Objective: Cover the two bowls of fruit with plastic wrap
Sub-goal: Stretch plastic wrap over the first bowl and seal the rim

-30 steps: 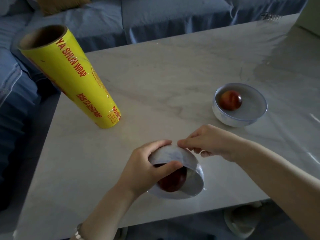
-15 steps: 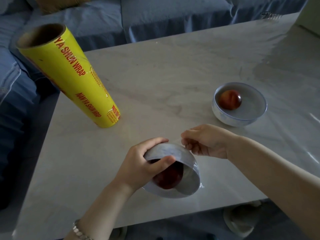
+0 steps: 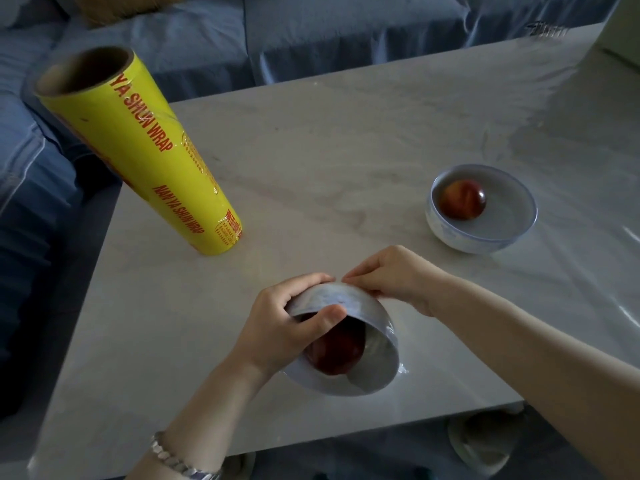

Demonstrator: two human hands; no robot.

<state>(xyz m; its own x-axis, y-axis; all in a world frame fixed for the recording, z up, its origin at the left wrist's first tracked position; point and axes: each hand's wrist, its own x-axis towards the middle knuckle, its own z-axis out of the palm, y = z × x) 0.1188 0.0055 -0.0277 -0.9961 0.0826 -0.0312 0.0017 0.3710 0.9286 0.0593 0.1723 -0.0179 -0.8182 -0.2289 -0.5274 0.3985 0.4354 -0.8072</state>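
My left hand [image 3: 284, 332] grips the near bowl [image 3: 367, 323], tipped so its mouth faces me, with my thumb over the rim. A dark red fruit [image 3: 337, 353] shows inside, under clear film. At the bowl's underside my right hand [image 3: 391, 278] pinches the plastic wrap against the bowl with its fingertips. The second bowl [image 3: 481, 233] stands upright at the right, a red fruit [image 3: 462, 204] inside; a sheet of clear wrap [image 3: 571, 271] lies over it and spreads across the table. The yellow wrap roll [image 3: 138, 150] stands on end at the left, leaning.
The pale marble table [image 3: 329, 150] ends close to me and at the left. A blue sofa [image 3: 311, 39] runs along the far side and the left. Slippers [image 3: 481, 441] lie on the floor below the near edge.
My left hand has tilted the near bowl a little further and shifted it slightly. My right fingers have moved back onto the bowl's underside, pinching the film there.
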